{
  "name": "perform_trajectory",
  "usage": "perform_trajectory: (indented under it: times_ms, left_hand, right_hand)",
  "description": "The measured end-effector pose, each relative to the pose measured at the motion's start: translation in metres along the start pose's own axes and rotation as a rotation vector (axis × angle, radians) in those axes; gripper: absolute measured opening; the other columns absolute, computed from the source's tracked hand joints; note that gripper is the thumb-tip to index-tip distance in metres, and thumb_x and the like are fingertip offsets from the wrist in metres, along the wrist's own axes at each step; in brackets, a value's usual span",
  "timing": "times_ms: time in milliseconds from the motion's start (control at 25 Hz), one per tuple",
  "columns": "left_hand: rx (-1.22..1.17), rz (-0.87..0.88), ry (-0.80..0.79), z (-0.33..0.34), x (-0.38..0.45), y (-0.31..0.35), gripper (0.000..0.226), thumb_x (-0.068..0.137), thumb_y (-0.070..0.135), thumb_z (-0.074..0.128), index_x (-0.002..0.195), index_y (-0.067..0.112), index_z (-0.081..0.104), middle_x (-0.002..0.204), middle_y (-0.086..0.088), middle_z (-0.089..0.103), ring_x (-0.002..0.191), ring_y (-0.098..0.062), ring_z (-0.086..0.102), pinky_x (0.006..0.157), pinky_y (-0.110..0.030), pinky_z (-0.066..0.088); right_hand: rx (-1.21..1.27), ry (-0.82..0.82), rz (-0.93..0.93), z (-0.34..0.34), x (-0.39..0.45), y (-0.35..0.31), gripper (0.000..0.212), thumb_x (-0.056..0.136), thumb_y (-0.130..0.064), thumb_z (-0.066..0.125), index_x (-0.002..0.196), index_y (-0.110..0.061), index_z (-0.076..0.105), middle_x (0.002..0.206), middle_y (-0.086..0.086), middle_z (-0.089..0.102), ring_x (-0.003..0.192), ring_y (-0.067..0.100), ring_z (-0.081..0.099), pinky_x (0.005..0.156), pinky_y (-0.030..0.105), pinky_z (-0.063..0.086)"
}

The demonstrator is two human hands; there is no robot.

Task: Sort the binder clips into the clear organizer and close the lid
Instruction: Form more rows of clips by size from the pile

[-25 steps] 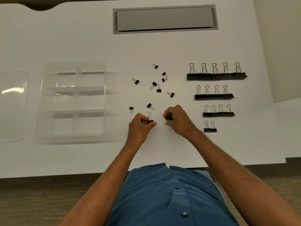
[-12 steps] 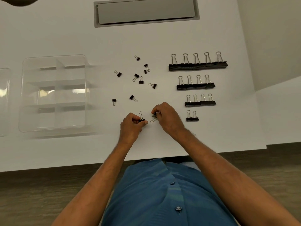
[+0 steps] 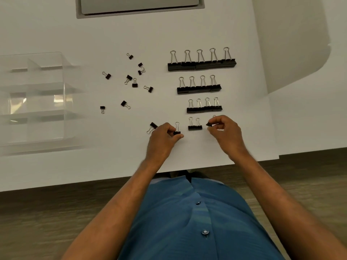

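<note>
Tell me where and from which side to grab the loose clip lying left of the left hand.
Pinch the black body of the loose clip across its two flat sides, coming from above. It lies tilted on the table, wire handles pointing down-left toward the near edge, and they look thin and springy. The left hand is nearest, though it already grips another clip.

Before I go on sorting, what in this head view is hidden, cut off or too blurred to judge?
- Clear organizer: motion-blurred, left part cut by the frame edge; contents unclear.
- Lid: out of frame.
- Clip in the right hand: mostly covered by fingers.
- Clip in the left hand: base partly covered.
</note>
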State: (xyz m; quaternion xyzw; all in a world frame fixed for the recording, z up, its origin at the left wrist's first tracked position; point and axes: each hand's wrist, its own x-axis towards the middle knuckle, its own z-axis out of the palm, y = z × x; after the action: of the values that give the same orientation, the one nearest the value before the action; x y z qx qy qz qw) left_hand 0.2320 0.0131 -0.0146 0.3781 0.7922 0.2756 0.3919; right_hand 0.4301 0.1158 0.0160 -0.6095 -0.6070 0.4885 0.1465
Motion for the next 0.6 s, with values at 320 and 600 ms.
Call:
perform_trajectory:
  times_ms: [320, 600]
  left_hand:
    - [0.281, 0.155, 0.074, 0.029, 0.013, 0.013, 0.029, 0.089, 0.039, 0.072, 0.099, 0.017, 0.056, 0.093, 0.006, 0.051, 0.081, -0.011, 0.052, 0.066, -0.024, 0.038]
    - [0.296, 0.218, 0.06, 0.032, 0.011, 0.007, 0.037, 0.087, 0.029, 0.076, 0.111, 0.012, 0.054, 0.107, -0.002, 0.053, 0.092, -0.013, 0.052, 0.074, -0.026, 0.045]
  right_hand:
    - [-0.266, -0.052, -0.201, -0.008, 0.023, 0.048, 0.02, 0.095, -0.003, 0.06, 0.108, -0.017, 0.066, 0.109, -0.003, 0.064, 0.095, 0.01, 0.058, 0.087, 0.024, 0.052]
    - [-0.3, -0.114, -0.333, -0.003, 0.026, 0.055, 0.028, 0.091, -0.001, 0.065, 0.115, -0.014, 0.061, 0.113, 0.0, 0.053, 0.105, 0.018, 0.052, 0.093, 0.032, 0.05]
